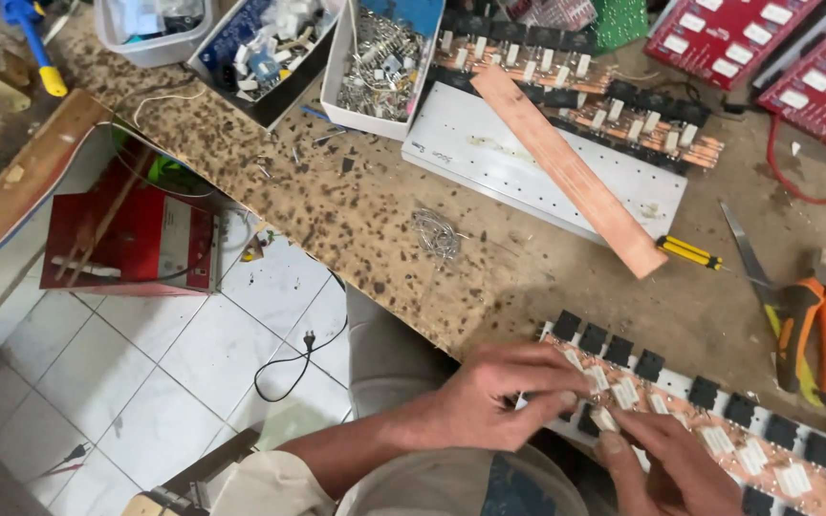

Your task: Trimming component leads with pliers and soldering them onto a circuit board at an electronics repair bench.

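Hands (566,411) met over the near end of a long copper-clad circuit board (709,420) that lay at the near edge of the bench (375,220), carrying a row of black transistors (649,364) and white block resistors (719,440). The left hand (499,397) was curled, its fingers pinched narrowly on a small white resistor (606,419) at the board's near end. The right hand (666,463) came up from below the board with its thumb pressed against that same resistor; whether its other fingers gripped anything could not be told.

Beyond the board, toward the far side of the bench, a loose tangle of wire clips (437,232) lay on the speckled surface. Farther still, a copper bar (571,172) rested diagonally across a white metal plate (489,143), with a second populated board (585,86) behind it. A yellow-and-black screwdriver (688,252) lay just past the board, beside the bar's end. Orange-handled pliers (815,334) sat to the right of the board. A white tray of metal parts (380,62) stood far beyond the board, near the bench's back edge, and red circuit boards (776,48) lay at the far right corner. Left of the board, down on the tiled floor (193,344), stood a red box (131,234).
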